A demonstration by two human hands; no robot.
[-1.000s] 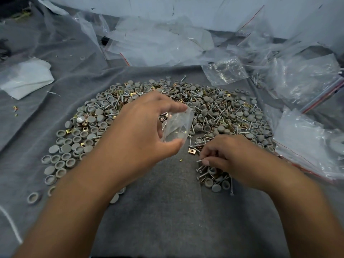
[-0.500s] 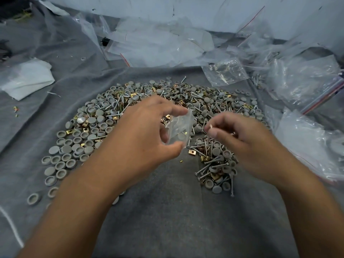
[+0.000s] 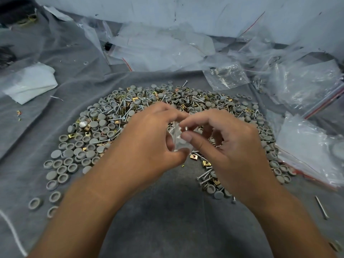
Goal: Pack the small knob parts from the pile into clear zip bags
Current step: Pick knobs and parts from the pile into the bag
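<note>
Grey cloth [image 3: 167,220] is bearing one pile [image 3: 104,131] while left hand [image 3: 149,144] and right hand [image 3: 230,146] are both pinching one bag [image 3: 176,138].

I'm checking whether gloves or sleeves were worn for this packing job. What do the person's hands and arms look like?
Both are bare. The left hand and right hand wear no gloves, and no rings, watch or wristbands show. Both forearms are uncovered right to the bottom edge of the view, so no sleeve is visible. The fingernails that show are short and unpainted.

Matt grey plastic caps [image 3: 93,124], shiny metal screws [image 3: 204,175] and brassy clips [image 3: 206,163] on rough grey cloth [image 3: 167,220]; glossy clear bags [image 3: 305,146].
</note>
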